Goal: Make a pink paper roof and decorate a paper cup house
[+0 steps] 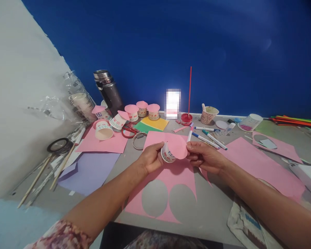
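In the middle of the head view, my left hand (pixel 153 157) grips a small white paper cup (pixel 167 154) with red and green drawings and a blue window on its side. A pink paper cone (pixel 178 147) sits on the cup's right end like a roof, tilted toward the right. The fingers of my right hand (pixel 206 157) pinch this cone at its right edge. Beneath both hands lies a pink sheet (pixel 134 202) with round holes cut out of it.
Several finished cup houses (pixel 153 112) stand at the back left, near a dark flask (pixel 110 91). Red scissors (pixel 128 131), tape rolls (pixel 60 146) and a purple sheet (pixel 90 173) lie left. Markers (pixel 209 138), a brush cup (pixel 208 116) and another pink sheet (pixel 254 166) are on the right.
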`<state>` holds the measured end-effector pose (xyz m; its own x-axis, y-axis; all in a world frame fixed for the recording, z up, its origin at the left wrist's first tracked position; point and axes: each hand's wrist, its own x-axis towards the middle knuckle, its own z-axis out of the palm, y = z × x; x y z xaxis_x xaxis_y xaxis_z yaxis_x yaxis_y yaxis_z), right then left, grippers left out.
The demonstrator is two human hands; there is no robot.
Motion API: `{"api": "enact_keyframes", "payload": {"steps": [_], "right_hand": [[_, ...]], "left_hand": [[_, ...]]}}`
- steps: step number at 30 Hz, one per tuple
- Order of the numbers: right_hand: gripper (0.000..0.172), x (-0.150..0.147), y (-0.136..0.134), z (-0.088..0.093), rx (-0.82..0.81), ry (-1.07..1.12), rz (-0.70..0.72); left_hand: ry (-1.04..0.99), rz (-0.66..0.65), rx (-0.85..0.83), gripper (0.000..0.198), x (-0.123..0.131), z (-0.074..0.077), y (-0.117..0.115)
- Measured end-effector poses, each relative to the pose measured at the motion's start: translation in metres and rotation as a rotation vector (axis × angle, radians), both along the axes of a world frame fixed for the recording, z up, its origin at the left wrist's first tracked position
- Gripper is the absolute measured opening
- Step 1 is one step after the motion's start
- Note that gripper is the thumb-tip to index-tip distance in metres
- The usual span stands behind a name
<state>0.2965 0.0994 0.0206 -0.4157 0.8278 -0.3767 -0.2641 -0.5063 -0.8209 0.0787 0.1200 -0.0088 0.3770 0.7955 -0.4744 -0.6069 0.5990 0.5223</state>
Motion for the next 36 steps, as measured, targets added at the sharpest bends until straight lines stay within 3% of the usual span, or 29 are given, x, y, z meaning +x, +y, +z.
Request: {"api": "enact_keyframes", "payload": {"steps": [5,7,9,13,16,23,27,36], "right_hand": [[0.048,0.004,0.001,-0.002,0.056,-0.054,-0.007],[0.042,0.006,0.001,-0.004,0.139,-0.123,-0.073],[0.043,0.007,-0.002,-0.007,0.386,-0.310,-0.176],[0.052,0.005,-0.009,-0.009,1.128,-0.773,-0.248],[0.051,0.004,-0.013,-0.011,1.379,-0.905,-0.233],[0.061,0.007,-0.012,-0.025,1.375,-0.952,-0.190],[0.064,0.006,-0.012,-0.026,1.262,-0.972,-0.142],[0.059,0.012,-0.007,-0.024,1.086,-0.882,-0.192]], "left_hand": [[-0.018,0.011,-0.017,0.020,-0.001,0.003,-0.002],[-0.016,0.020,-0.022,0.022,0.000,0.006,-0.004],[-0.011,0.037,-0.026,0.024,0.002,0.009,-0.005],[-0.004,0.064,-0.039,0.026,0.005,0.015,-0.007],[-0.009,0.084,-0.037,0.027,0.005,0.020,-0.009],[-0.063,0.125,-0.026,0.028,0.006,0.030,-0.013],[-0.088,0.149,-0.005,0.027,0.008,0.035,-0.015],[-0.149,0.092,0.213,0.025,0.007,0.038,-0.022]]}}
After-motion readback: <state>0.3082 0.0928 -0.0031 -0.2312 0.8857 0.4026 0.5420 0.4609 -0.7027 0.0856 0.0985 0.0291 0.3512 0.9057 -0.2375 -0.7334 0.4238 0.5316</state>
